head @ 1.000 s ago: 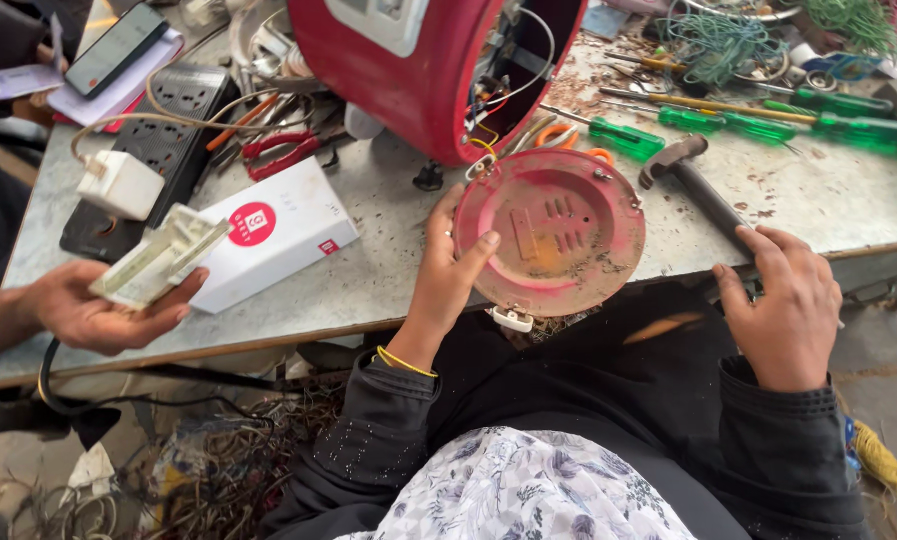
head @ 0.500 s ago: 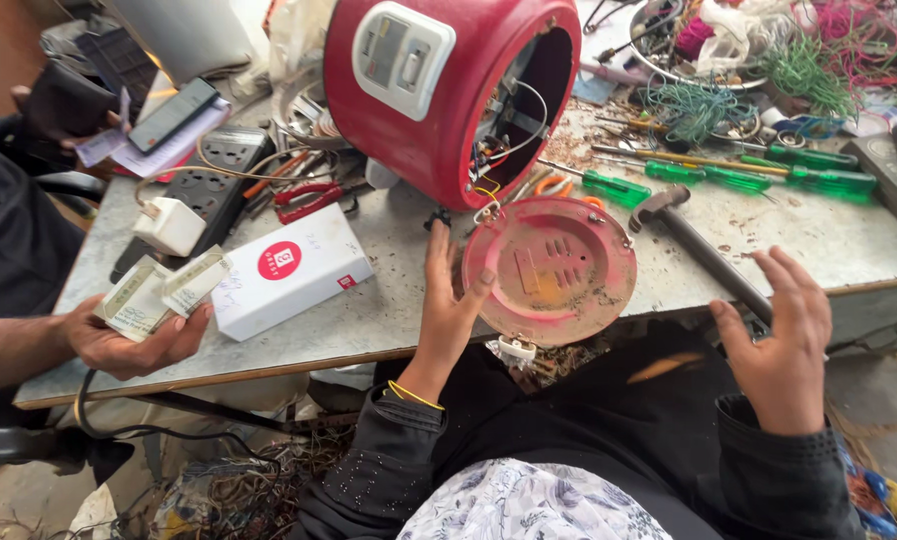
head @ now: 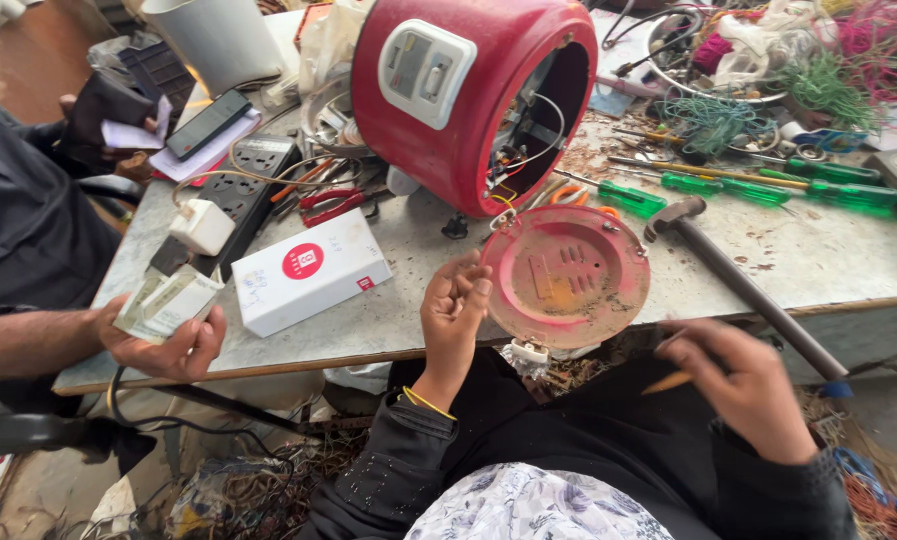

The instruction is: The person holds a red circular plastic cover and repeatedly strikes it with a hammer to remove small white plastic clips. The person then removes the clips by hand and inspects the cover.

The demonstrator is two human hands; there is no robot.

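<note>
At nine o'clock another person's hand grips folded banknotes. Beside them lies a white box. The left hand, fingers curled, holds the rusty red base plate by its edge, just below the tipped red cooker. At four o'clock the right hand loosely pinches a thin stick, blurred.

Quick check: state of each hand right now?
Left hand: fingers curled on the rim of the round red base plate.
Right hand: closed on a thin stick-like tool.

Left hand is gripping the round red base plate at the worktop edge, right hand pinching a thin stick.
</note>
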